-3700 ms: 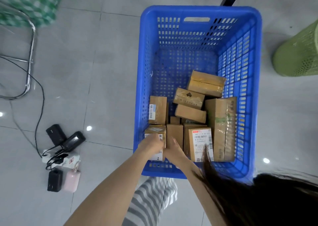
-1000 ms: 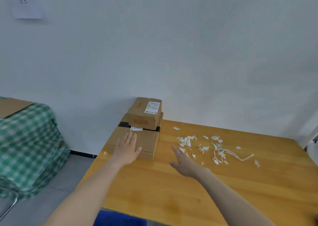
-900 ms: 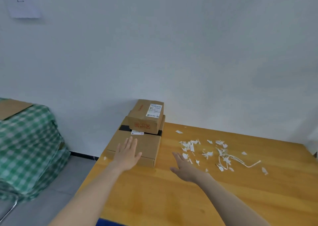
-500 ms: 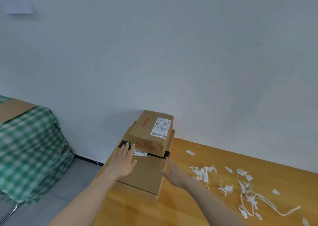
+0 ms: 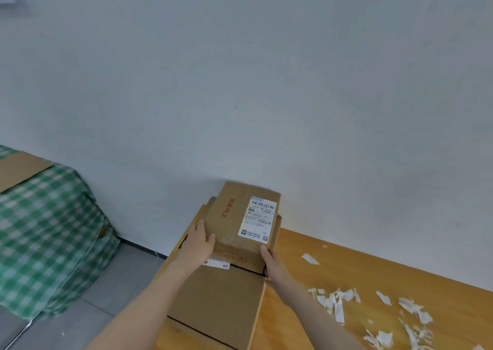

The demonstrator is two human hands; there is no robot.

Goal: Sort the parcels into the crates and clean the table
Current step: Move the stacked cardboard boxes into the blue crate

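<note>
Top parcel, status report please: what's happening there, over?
Left hand and right hand grip the top parcel by its sides. It sits atop stacked boxes. Paper scraps lie right, clear of it.

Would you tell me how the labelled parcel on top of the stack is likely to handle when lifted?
The labelled parcel probably stays stiff: its cardboard edges look square. Its matte sides should not slip in the left hand and right hand gripping them. Flat-bottomed, it is unlikely to roll.
</note>
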